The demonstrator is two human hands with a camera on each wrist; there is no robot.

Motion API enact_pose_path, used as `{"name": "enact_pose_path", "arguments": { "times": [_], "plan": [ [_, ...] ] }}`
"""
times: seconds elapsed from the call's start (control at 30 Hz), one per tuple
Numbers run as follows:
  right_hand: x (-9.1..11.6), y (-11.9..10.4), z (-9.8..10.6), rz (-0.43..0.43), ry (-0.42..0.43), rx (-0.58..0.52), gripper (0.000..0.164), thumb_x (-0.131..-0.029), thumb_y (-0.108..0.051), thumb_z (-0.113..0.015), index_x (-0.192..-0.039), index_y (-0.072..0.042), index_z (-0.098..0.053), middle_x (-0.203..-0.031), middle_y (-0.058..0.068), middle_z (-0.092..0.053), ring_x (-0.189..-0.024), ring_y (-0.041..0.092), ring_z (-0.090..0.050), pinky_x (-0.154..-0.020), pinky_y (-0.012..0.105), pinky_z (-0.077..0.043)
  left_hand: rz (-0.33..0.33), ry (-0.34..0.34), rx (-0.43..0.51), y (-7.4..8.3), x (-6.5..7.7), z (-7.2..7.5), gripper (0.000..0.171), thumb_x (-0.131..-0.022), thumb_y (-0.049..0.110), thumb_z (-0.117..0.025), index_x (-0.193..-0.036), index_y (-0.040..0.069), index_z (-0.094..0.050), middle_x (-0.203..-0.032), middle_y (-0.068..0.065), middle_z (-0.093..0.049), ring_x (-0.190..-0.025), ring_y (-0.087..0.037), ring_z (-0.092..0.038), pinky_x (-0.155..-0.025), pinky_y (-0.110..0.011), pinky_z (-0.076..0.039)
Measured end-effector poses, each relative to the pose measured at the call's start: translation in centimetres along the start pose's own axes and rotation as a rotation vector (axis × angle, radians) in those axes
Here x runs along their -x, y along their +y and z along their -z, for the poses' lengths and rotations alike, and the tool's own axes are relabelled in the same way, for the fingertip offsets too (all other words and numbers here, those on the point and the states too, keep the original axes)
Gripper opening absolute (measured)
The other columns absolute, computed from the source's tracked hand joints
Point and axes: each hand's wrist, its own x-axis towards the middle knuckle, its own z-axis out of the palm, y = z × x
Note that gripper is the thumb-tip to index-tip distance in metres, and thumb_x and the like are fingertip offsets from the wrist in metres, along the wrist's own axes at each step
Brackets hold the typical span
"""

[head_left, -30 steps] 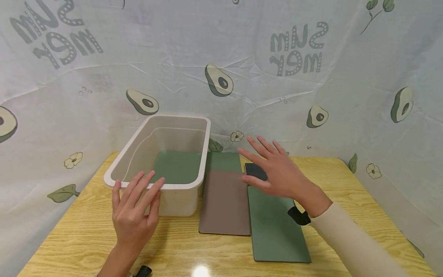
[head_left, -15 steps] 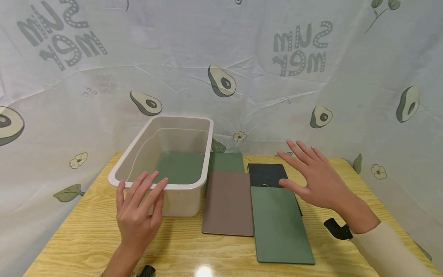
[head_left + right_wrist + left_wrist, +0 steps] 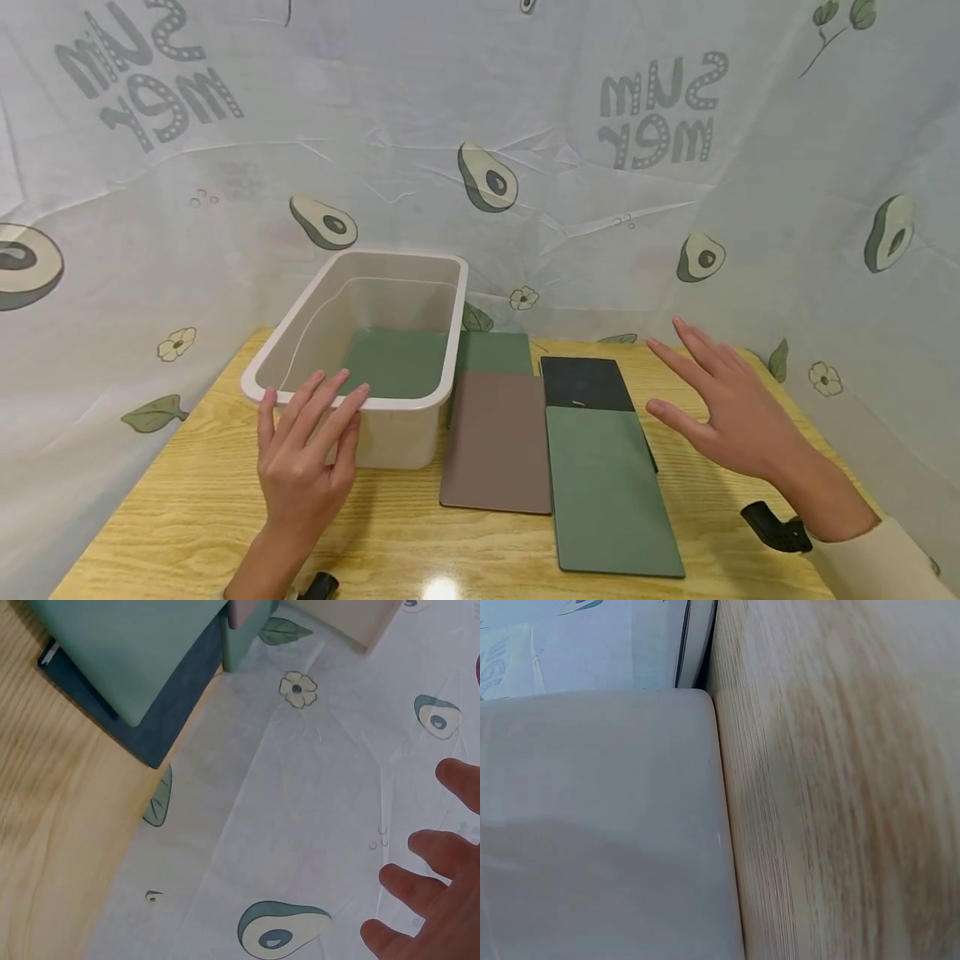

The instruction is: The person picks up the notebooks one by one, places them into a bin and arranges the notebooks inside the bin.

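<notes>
A light beige plastic bin point(image 3: 401, 433) stands on the left of the table, with a green flat cover point(image 3: 397, 362) lying inside on its floor. My left hand point(image 3: 303, 462) rests its outstretched fingertips on the bin's near rim; the left wrist view shows the bin's smooth side close up. Over the table's right side, my right hand point(image 3: 738, 408) hovers with fingers spread, holding nothing. Left of it lie a green notebook point(image 3: 611, 492), overlapping a dark notebook point(image 3: 585, 383), and a brown notebook point(image 3: 497, 442) on top of another green one point(image 3: 495, 353) beside the bin.
A pale curtain point(image 3: 405, 100) printed with avocados and flowers hangs behind and beside the wooden table point(image 3: 420, 550). The table's back edge runs close to the curtain. In the right wrist view, white pages show at the dark notebook's point(image 3: 150, 750) corner.
My right hand has moved right and slightly down, away from the notebooks, uncovering the dark one. My left hand has stayed at the bin's rim. The head view has shifted slightly.
</notes>
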Motion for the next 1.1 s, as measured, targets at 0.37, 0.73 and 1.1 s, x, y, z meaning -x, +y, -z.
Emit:
{"name": "enact_pose_path", "arguments": {
  "times": [0.37, 0.73, 1.1],
  "plan": [
    [1.2, 1.0, -0.3, -0.011, 0.039, -0.003, 0.084, -0.094, -0.039, -0.078, -0.166, -0.027, -0.037, -0.177, 0.017, -0.024, -0.153, 0.052, -0.036, -0.112, 0.073, -0.029, -0.009, 0.000, -0.013, -0.2, 0.0, 0.1, 0.028, -0.107, 0.024, -0.063, -0.105, 0.007, -0.084, -0.110, -0.021, -0.080, -0.108, -0.044, -0.071, -0.128, -0.053, -0.031],
    [1.4, 0.4, 0.2, -0.139, -0.048, -0.115, 0.085, -0.099, -0.038, -0.074, -0.170, -0.028, -0.027, -0.180, 0.014, -0.011, -0.152, 0.062, -0.030, -0.102, 0.082, -0.030, -0.025, -0.016, -0.033, -0.3, 0.0, 0.2, 0.027, -0.106, 0.023, -0.062, -0.106, 0.008, -0.084, -0.111, -0.019, -0.081, -0.108, -0.043, -0.071, -0.128, -0.052, -0.031],
    [1.7, -0.4, -2.4, -0.159, -0.142, -0.136, 0.084, -0.102, -0.044, -0.069, -0.171, -0.026, -0.025, -0.178, 0.023, -0.012, -0.154, 0.063, -0.025, -0.107, 0.083, -0.027, -0.018, -0.035, -0.045, -0.3, 0.2, 0.4, 0.027, -0.107, 0.024, -0.062, -0.108, 0.009, -0.084, -0.113, -0.019, -0.080, -0.110, -0.043, -0.071, -0.129, -0.053, -0.031]
  ]
}}
